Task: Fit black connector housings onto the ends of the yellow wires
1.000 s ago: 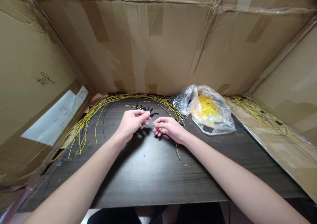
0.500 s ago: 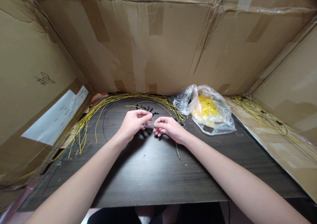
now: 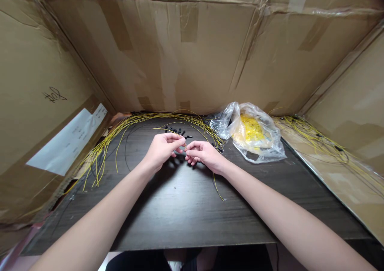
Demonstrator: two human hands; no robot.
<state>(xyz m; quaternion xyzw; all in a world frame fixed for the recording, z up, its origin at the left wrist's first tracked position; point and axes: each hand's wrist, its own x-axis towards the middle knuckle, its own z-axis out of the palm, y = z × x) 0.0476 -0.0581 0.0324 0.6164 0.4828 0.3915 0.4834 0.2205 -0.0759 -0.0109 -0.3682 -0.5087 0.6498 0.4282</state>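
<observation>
"Head view: what's between the fingers?"
"A thin strand (image 3: 185, 146). Left hand (image 3: 160, 149) and right hand (image 3: 205, 155) seem to pinch it, fingertips near each other."
"Its feel?"
"Light and springy, I'd judge, and easily kinked. Best gripped close to the short showing span."
"Edges?"
"Black pieces (image 3: 183, 135) sit just beyond, at twelve. Yellow wires (image 3: 132, 122) arc from nine over twelve; a clear bag (image 3: 265, 155) lies at three. More room at six, down to the tabletop's (image 3: 180, 219) near edge."
</observation>
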